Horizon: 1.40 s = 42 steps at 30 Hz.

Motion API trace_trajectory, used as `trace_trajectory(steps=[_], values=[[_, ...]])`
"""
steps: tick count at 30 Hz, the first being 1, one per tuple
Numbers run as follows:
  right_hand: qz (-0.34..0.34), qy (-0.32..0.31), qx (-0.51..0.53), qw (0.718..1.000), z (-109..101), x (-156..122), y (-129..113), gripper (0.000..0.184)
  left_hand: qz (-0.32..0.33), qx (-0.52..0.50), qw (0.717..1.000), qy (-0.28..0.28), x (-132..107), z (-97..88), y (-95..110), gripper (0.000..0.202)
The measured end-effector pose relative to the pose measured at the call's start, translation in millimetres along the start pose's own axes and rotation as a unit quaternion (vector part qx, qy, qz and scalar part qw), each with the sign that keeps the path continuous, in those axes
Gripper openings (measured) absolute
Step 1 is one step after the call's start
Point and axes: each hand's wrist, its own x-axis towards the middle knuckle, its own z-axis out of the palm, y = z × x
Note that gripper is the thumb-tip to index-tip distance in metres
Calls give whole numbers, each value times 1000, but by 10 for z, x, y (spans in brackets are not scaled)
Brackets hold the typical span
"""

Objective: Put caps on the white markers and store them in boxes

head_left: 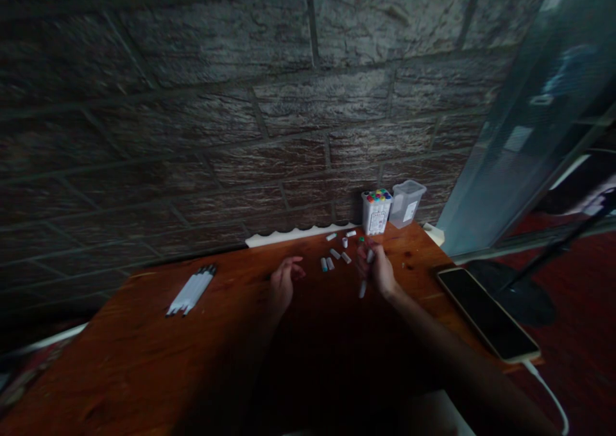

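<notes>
My right hand [380, 270] is closed around a white marker [362, 289]; a green tip shows above the fingers and the barrel sticks out below. To the left, my left hand [283, 279] hovers over the table with its fingers loosely bent and apart, nothing visible in it. Between the two hands lie several short white marker caps [335, 254], scattered on the wood. Behind my right hand stands a clear box of markers [376, 213] with colourful ends facing up. Beside that box is an empty clear plastic container [407, 204].
A row of white markers with dark ends [191, 291] lies on the left of the wooden table [144, 346]. A phone [488, 314] with a white cable rests at the right edge. A brick wall [289, 122] rises behind, with a white wavy-edged strip [298, 234] along its foot.
</notes>
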Motion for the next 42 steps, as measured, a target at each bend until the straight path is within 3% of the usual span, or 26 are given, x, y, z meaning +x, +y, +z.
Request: trace_trajectory(steps=[4, 8, 13, 18, 21, 28, 34, 39, 42], values=[[13, -37, 3, 999, 15, -13, 18, 56, -1, 1, 1000, 2, -4, 5, 5, 46], [-67, -16, -131, 989, 18, -54, 9, 49, 4, 1, 1000, 4, -12, 19, 25, 46], [-138, -49, -242, 959, 28, -82, 30, 49, 1, -1, 1000, 8, -26, 32, 55, 47], [-88, -2, -218, 972, -5, -60, 85, 62, -6, 10, 1000, 3, -18, 31, 51, 47], [-68, 35, -213, 974, 2, -67, 48, 59, -7, 16, 1000, -3, -11, 25, 43, 47], [-61, 18, -204, 977, -16, -61, 25, 45, -15, 20, 1000, -2, -11, 18, 46, 47], [-75, 27, -179, 981, 6, -3, 105, 51, -12, 37, 999, 1, -16, 10, 56, 46], [-123, 42, -194, 972, 30, -12, -74, 51, -9, 31, 999, 7, -16, 22, 98, 45], [-209, 122, -238, 941, -119, 60, -395, 47, 0, 27, 1000, 9, -18, 25, 94, 45]])
